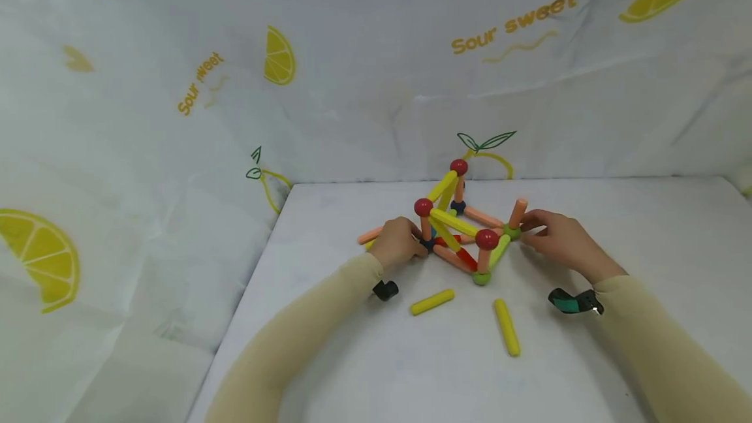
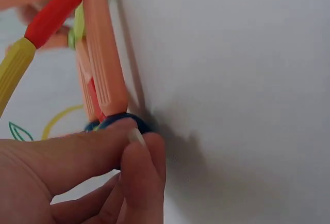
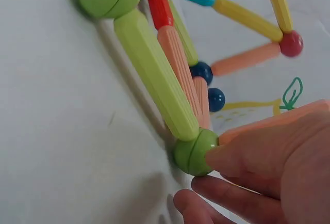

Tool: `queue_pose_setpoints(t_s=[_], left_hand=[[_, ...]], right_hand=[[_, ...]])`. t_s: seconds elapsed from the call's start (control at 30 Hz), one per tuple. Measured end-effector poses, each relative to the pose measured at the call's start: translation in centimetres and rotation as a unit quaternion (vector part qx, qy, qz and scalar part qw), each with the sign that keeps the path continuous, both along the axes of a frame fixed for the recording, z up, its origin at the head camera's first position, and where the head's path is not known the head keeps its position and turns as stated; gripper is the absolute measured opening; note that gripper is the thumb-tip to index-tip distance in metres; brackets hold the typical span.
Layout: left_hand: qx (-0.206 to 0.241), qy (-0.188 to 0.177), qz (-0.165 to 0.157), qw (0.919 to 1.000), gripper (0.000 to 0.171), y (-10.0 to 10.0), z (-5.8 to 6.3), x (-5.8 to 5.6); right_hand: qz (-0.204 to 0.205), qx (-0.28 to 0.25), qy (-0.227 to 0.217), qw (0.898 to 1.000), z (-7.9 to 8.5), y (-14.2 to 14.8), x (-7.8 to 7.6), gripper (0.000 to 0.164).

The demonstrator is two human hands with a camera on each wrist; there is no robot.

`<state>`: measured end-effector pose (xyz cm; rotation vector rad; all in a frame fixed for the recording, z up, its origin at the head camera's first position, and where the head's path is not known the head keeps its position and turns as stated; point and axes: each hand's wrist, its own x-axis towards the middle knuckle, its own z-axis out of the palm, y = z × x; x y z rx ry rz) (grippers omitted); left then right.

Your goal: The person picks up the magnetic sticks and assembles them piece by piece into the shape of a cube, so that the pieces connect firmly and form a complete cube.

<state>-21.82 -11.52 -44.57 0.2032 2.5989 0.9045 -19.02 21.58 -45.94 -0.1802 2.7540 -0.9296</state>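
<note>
A frame of rods and balls stands on the white table. My left hand (image 1: 399, 242) pinches the dark blue ball (image 2: 140, 122) at its left corner between thumb and fingertips. At the right corner, my right hand (image 1: 558, 243) holds a green ball (image 3: 192, 156), thumb on its side and fingers beneath. From that ball an orange rod (image 1: 518, 213) stands up with a bare top. Red balls (image 1: 423, 207) cap three other uprights, joined by yellow rods (image 1: 455, 222). Another green ball (image 1: 482, 278) forms the front corner, and a dark blue ball (image 1: 458, 207) the back one.
Two loose yellow rods, one shorter (image 1: 432, 302) and one longer (image 1: 507, 327), lie in front of the frame. An orange rod (image 1: 369, 235) lies beyond my left hand. A white sheet with lemon prints (image 1: 364, 83) hangs behind the table (image 1: 329, 358).
</note>
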Motion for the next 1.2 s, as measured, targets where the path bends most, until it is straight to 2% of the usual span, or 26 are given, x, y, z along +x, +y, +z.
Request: queue_pose_setpoints(t_s=[0.17, 0.27, 0.4, 0.5, 0.57, 0.67, 0.77, 0.83, 0.93, 1.0, 1.07, 1.2], left_hand=[[-0.017, 0.009, 0.02, 0.9996, 0.04, -0.3, -0.1, -2.2], [0.01, 0.003, 0.011, 0.9999, 0.045, -0.6, -0.2, -3.1], [0.052, -0.015, -0.017, 0.9984, 0.049, -2.2, -0.6, -3.7], [0.055, -0.02, -0.029, 0.9979, 0.048, -3.3, -0.7, -3.5], [0.049, -0.012, -0.033, 0.9982, 0.045, -4.0, -0.6, -2.9], [0.041, 0.008, -0.037, 0.9984, 0.04, -4.8, -0.3, -1.5], [0.029, 0.024, -0.031, 0.9988, 0.032, -5.3, 0.2, 0.8], [0.017, 0.022, -0.032, 0.9991, 0.025, -5.4, 0.4, 2.5], [-0.006, 0.004, -0.056, 0.9984, 0.018, -5.3, 0.5, 5.0], [-0.017, -0.011, -0.091, 0.9957, 0.017, -4.8, 0.3, 6.3], [-0.02, -0.02, -0.12, 0.9924, 0.017, -4.3, 0.1, 7.2], [-0.029, -0.013, -0.146, 0.9888, 0.02, -3.1, -0.3, 8.2]], right_hand=[[0.024, 0.01, 0.008, 1.0, 0.1, -0.6, 1.7, 0.035], [0.036, 0.007, 0.008, 0.999, 0.2, -1.6, 3.0, 0.026], [0.052, -0.013, 0.007, 0.999, -0.2, -3.6, 4.2, 0.022], [0.057, -0.024, 0.018, 0.998, -0.5, -4.9, 4.6, 0.02], [0.058, -0.029, 0.026, 0.998, -0.6, -5.5, 4.6, 0.019], [0.057, -0.027, 0.03, 0.998, -0.7, -6.0, 4.5, 0.018], [0.061, -0.026, 0.024, 0.997, -0.7, -6.0, 4.3, 0.019], [0.064, -0.023, 0.019, 0.998, -0.5, -5.7, 4.2, 0.018], [0.066, -0.014, 0.015, 0.998, -0.1, -4.7, 3.2, 0.019], [0.058, -0.007, 0.01, 0.998, 0.4, -3.9, 1.8, 0.023], [0.049, -0.01, 0.009, 0.999, 1.1, -3.3, -0.5, 0.028], [0.037, -0.034, 0.017, 0.999, 2.1, -2.4, -5.7, 0.038]])
